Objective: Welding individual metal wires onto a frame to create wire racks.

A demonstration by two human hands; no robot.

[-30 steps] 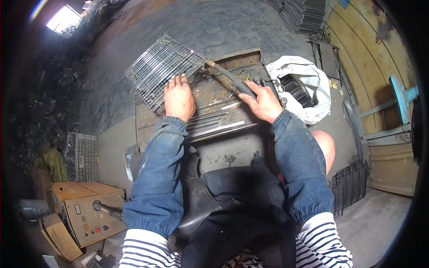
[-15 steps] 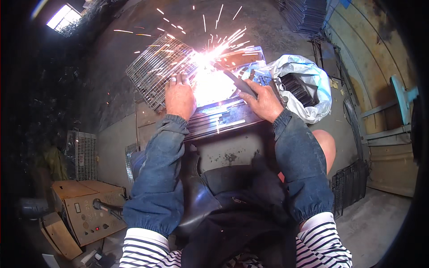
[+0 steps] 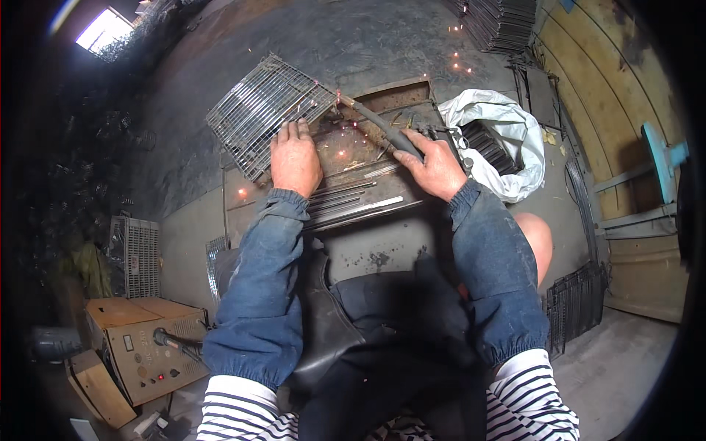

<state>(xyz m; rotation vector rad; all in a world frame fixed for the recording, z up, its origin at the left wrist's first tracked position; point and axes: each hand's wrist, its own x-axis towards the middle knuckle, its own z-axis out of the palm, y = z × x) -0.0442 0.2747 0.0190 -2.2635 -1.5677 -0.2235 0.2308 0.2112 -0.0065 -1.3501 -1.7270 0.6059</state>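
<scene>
Welding machine (image 3: 143,345) sits nearest, left of the steel workbench (image 3: 368,198). On the bench: left hand (image 3: 296,158) flat, fingers spread, pressing the wire mesh panel (image 3: 261,110) at its near edge. Right hand (image 3: 435,165) closed around the electrode holder (image 3: 386,132), tip at the mesh corner. White sack (image 3: 507,132) right of bench; stacked mesh panels (image 3: 507,22) beyond.

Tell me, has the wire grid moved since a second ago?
No. The wire grid lies in the same place on the metal bench, its corner by the torch tip, with the left hand pressing its near edge.
</scene>
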